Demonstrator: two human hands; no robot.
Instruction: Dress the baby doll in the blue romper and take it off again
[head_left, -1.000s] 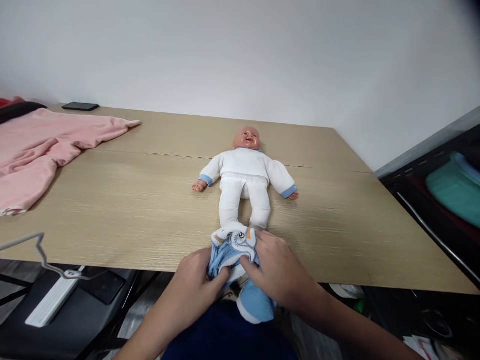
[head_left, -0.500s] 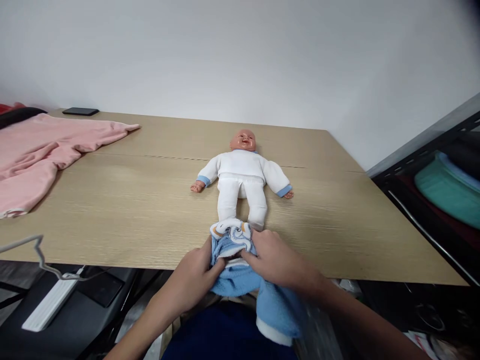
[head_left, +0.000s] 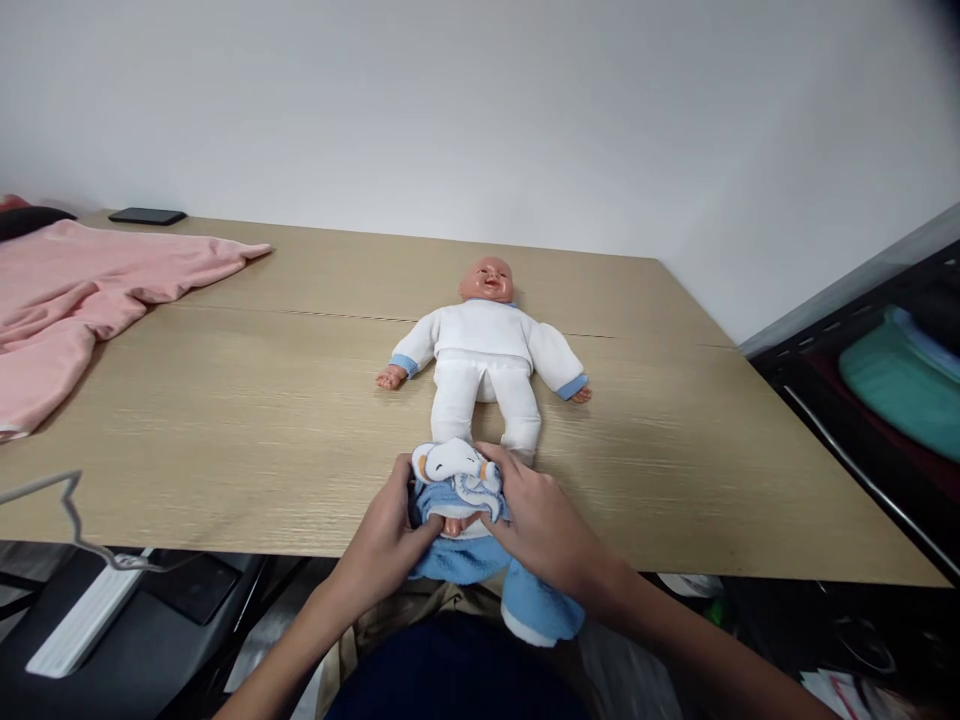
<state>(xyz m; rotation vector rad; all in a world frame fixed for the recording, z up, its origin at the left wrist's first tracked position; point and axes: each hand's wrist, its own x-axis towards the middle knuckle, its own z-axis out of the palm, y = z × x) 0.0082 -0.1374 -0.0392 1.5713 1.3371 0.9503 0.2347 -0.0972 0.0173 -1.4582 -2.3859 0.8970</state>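
A baby doll (head_left: 484, 325) in a white top with blue cuffs and white leggings lies on its back, its head toward the wall. Fluffy blue baby pants (head_left: 461, 562) with a white animal patch are bunched around one of its feet at the table's near edge. Bare toes (head_left: 452, 525) show through the opening. My left hand (head_left: 394, 530) grips the left side of the cloth, thumb at the opening. On the other side, my right hand (head_left: 544, 525) is closed on the same cloth. One blue leg hangs below my right wrist.
Pink clothing (head_left: 97, 290) is spread over the left of the wooden table (head_left: 300, 400), with a black phone (head_left: 148, 216) behind it. A bent wire (head_left: 75, 505) sticks in at left above a chair holding a white power strip (head_left: 90, 615). Dark shelving (head_left: 825, 430) stands at right.
Both hands have pushed the pants slightly toward the doll, and toes now show in the opening. The animal patch faces up more fully, and the hanging leg is higher.
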